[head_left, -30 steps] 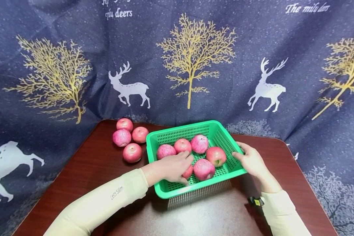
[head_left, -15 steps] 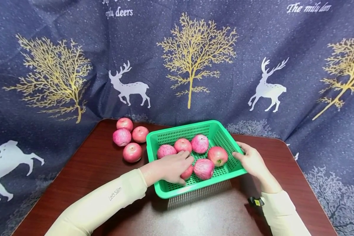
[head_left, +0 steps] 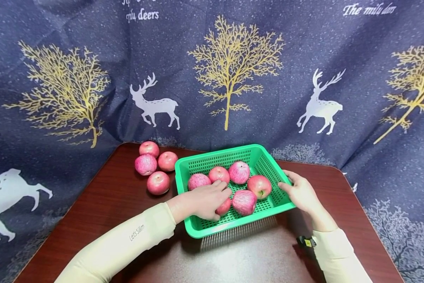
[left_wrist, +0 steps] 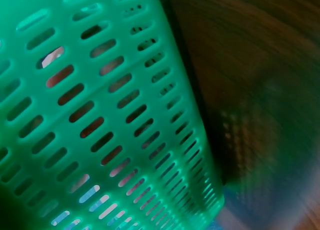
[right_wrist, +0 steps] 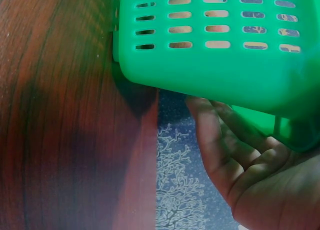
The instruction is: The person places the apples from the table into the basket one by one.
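Observation:
A green slotted plastic basket (head_left: 229,226) stands on the table with several red apples inside, among them a striped apple (head_left: 245,203) at the front and a smooth apple (head_left: 259,187) at the right. My left hand (head_left: 208,200) reaches over the basket's left side and holds a red apple (head_left: 223,206), partly hidden by the fingers. At the right end, my right hand (head_left: 301,192) grips the basket rim, thumb on the inner side; the right wrist view shows its curled fingers (right_wrist: 207,130) at the rim. Only the slotted basket wall (left_wrist: 100,110) fills the left wrist view, without the hand.
Several more apples (head_left: 158,183) lie grouped on the brown wooden table (head_left: 127,212), left of the basket. A dark blue cloth (head_left: 261,110) with deer and trees hangs behind the table. A black band (head_left: 306,241) is on the right wrist.
The left thumb has drawn in slightly against the apple. The smooth apple at the right has shifted and turned a little. The right hand and basket stay in place.

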A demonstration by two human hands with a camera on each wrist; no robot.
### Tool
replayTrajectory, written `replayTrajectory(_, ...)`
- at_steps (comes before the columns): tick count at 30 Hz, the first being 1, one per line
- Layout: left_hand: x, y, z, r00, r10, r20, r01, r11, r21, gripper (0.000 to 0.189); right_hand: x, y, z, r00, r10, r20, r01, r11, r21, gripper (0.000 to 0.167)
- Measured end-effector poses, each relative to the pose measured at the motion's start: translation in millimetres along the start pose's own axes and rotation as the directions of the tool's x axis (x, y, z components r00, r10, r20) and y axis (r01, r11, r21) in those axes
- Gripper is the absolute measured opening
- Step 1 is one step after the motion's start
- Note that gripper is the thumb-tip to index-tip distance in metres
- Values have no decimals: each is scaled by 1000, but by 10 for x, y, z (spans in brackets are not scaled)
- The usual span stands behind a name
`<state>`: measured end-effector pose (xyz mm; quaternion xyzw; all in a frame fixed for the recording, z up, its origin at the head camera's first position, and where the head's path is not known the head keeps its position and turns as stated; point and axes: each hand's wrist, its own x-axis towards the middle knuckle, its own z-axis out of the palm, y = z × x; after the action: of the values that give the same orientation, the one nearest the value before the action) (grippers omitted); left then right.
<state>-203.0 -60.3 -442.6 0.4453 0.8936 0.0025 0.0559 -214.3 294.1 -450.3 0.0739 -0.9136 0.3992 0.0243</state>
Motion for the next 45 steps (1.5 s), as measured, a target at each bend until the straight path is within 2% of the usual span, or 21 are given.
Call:
replayTrajectory(7,6,-11,2,1000,12,-15,-12,1000,13,63,-2,1,-1,1000,0,-2,0,1000,-7,55)
replayTrajectory(16,-28,-51,-15,999,-1,-48,-2,999,-45,91,6,3,1,1000,-5,-8,5,1000,-7,54)
replayTrajectory(24,-85,-103,-120,993,5,-116,-14,997,-76,88,5,4,-3,1000,2,-3,-2,1000,-11,55)
replayTrajectory(28,-116,-151,-158,982,17,-189,-38,993,-110,78,6,-2,-4,1000,2,-1,-2,1000,-9,55)
replayTrajectory(32,-137,-194,-187,966,2,-260,-40,989,-143,48,6,-13,-8,1000,2,-1,-2,1000,-1,56)
replayTrajectory(34,-155,-214,-212,958,-4,-287,-44,986,-160,43,4,-16,-12,1000,2,1,-2,1000,0,56)
replayTrajectory(36,-177,-233,-238,950,-10,-311,-45,985,-169,44,0,-19,-14,1000,3,4,-3,1000,-4,56)
replayTrajectory(40,-225,-283,-274,933,-33,-358,-29,986,-166,61,-5,-22,-16,1000,4,8,-4,1000,-3,56)
replayTrajectory(45,-275,-354,-284,918,-73,-391,4,985,-174,69,-1,-20,-11,1000,1,5,-1,1000,-7,55)
